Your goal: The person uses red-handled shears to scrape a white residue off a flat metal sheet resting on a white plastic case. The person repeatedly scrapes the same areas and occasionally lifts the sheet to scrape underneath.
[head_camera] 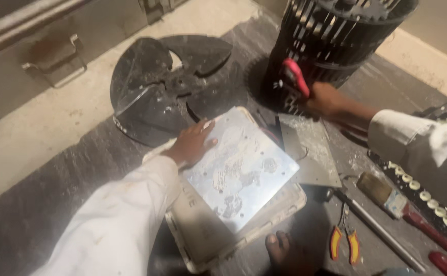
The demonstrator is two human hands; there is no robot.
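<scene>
My left hand [193, 143] lay flat, fingers spread, on the upper left corner of one metal plate [244, 171], gripping nothing. That plate rested tilted on one white tray [285, 207], which sat on the dark floor [44, 204] just ahead of my one visible bare foot [285, 250]. My right hand [326, 99] was closed around one red-handled tool [296, 76], held against the lower side of the one black drum fan [331, 41] standing upright at the far side of the floor. What the working end of the tool was, I could not tell.

One black propeller fan [167, 87] lay flat to the left of the drum, just beyond the plate; I counted three blades on it, dusty and chipped. A second, greyer sheet [310, 151] lay beside the plate's right edge, touching it or nearly so.

Toward the right edge of the floor lay one paintbrush [397, 202] with a red handle, one long metal rod [377, 230], one pair of pliers [344, 240] with red and yellow grips, and one further red handle [446, 263] at the bottom corner. Beyond the brush ran one dark strip [433, 202] set with a row of white caps, too many and too blurred to count.
</scene>
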